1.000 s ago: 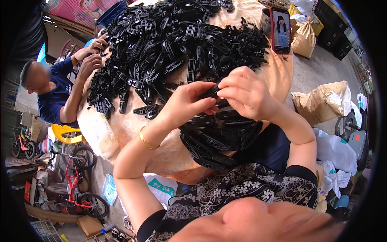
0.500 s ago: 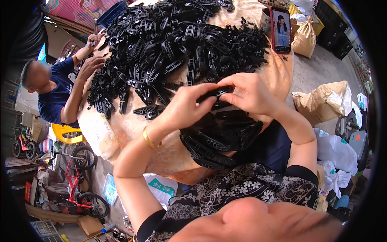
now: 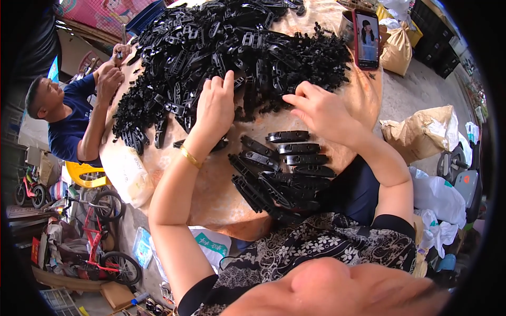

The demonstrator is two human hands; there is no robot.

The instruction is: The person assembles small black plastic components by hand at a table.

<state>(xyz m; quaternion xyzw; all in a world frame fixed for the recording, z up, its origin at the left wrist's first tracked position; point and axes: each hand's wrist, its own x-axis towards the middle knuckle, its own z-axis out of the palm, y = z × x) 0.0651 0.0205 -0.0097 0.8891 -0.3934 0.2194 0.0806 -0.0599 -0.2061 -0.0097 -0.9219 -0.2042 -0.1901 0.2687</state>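
Note:
My left hand reaches over the near edge of a big heap of black slotted plastic parts, its index finger stretched out. I see nothing held in it, though its fingertips overlap the heap. My right hand hovers at the border of a mass of small black pieces. Its thumb and index finger are apart, with nothing visible between them. Nearer to me, several long black parts lie in rough rows on the table, below both hands.
The heap covers much of the cloth-topped table. A phone stands at the far right. Across on the left, a co-worker handles something small at the heap's edge. Paper sacks and plastic bags stand on the right.
My hands have come apart from the black part they held together. The left moved to the heap, the right to the small pieces. One more black part lies at the far end of the near rows.

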